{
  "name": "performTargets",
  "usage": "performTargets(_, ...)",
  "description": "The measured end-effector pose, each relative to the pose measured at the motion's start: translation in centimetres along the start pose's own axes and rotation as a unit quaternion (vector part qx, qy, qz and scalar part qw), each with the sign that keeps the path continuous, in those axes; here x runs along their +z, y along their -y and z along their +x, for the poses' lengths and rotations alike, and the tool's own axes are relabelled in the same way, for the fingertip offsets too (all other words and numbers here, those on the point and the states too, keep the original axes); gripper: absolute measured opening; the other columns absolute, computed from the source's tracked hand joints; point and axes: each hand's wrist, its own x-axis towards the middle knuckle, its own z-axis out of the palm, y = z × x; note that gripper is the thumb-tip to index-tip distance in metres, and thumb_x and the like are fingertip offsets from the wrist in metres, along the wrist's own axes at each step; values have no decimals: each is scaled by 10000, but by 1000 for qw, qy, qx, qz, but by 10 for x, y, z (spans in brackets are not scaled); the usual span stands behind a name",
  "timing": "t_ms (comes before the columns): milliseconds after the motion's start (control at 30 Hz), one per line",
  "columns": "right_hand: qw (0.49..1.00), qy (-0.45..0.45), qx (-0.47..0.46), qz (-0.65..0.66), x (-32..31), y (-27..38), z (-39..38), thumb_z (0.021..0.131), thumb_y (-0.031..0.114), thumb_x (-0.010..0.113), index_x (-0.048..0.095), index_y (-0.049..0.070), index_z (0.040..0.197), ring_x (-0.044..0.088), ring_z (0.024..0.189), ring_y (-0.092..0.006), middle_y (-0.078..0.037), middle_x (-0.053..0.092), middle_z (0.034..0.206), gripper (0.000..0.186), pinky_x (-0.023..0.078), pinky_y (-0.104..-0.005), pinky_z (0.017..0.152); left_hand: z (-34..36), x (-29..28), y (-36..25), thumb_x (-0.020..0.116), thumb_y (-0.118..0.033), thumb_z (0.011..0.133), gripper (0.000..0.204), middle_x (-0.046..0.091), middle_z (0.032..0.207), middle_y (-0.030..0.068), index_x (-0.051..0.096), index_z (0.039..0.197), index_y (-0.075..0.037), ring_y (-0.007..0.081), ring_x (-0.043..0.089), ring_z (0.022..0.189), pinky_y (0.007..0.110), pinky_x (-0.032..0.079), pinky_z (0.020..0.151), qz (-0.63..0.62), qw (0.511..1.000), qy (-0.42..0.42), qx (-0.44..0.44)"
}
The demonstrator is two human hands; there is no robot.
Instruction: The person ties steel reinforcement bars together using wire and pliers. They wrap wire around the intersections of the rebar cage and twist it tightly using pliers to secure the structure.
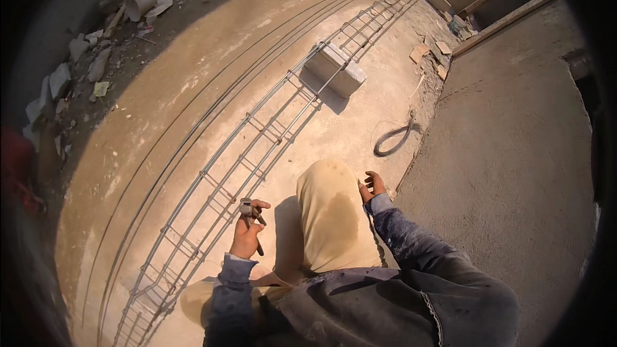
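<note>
My left hand (pixel 245 238) is closed around a pair of pincers (pixel 246 207), their metal head pointing up and a handle showing below the fingers. It is just right of a long rebar cage (pixel 247 154), made of straight bars with square stirrups. The cage runs diagonally from lower left to upper right, and a pale block (pixel 340 69) props it up. To the right of my bent knee, my right hand (pixel 374 186) has loosely curled fingers, apart from the thumb, with nothing visible in them. Beyond it, a looped bundle of thin dark wire (pixel 393 141) lies on the ground.
Loose long bars (pixel 196 125) lie left of the cage. Rubble (pixel 96 64) with a broken pipe piece (pixel 140 4) lines the far left. On the right is a grey concrete slab (pixel 508 128), with a wooden plank (pixel 504 22) at its far edge and broken brick pieces (pixel 421 53) nearby.
</note>
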Motion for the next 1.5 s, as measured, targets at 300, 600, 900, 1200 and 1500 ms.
performTargets(300, 928, 274, 249, -34, -59, -119, -171, 721, 293, 603, 551, 141, 1070, 533, 966, -351, -177, 545, 1051, 384, 433, -399, 846, -48, 124, -130, 401, 33, 652, 311, 540, 766, 52, 522, 937, 17, 142, 522, 704, 265, 431, 653, 142, 935, 152, -287)
performTargets(600, 876, 294, 379, -57, -140, -128, -165, 632, 88, 679, 224, 185, 1341, 497, 1037, -320, -167, 496, 1138, 848, 403, -403, 904, -12, 152, -213, 504, -62, 694, 210, 567, 652, 150, 550, 898, -39, 332, 578, 631, 382, 445, 561, 585, 740, 204, -262)
performTargets(900, 964, -168, 188, -81, -232, -156, 21, 724, 14, 497, 79, 146, 1395, 533, 703, -243, -145, 513, 1040, 801, 460, -337, 648, 86, 208, -177, 541, -125, 695, 213, 559, 680, 213, 539, 885, -29, 376, 567, 656, 402, 449, 572, 583, 769, 172, -199)
performTargets(1200, 971, 56, 231, 17, -168, -173, 117, 689, 88, 565, 376, 73, 1243, 527, 873, -274, -136, 524, 980, 586, 436, -343, 789, 188, 271, -166, 562, -122, 702, 231, 582, 734, 164, 534, 898, -1, 325, 583, 682, 363, 459, 621, 590, 722, 261, -251)
performTargets(1500, 890, 226, 362, -159, -39, -269, 295, 642, 313, 687, 468, 172, 1173, 329, 1187, -237, -59, 398, 1248, 592, 327, -437, 944, 316, 300, -127, 681, -177, 577, 278, 543, 650, 126, 519, 767, -55, 307, 551, 585, 368, 431, 529, 704, 659, 248, -88)
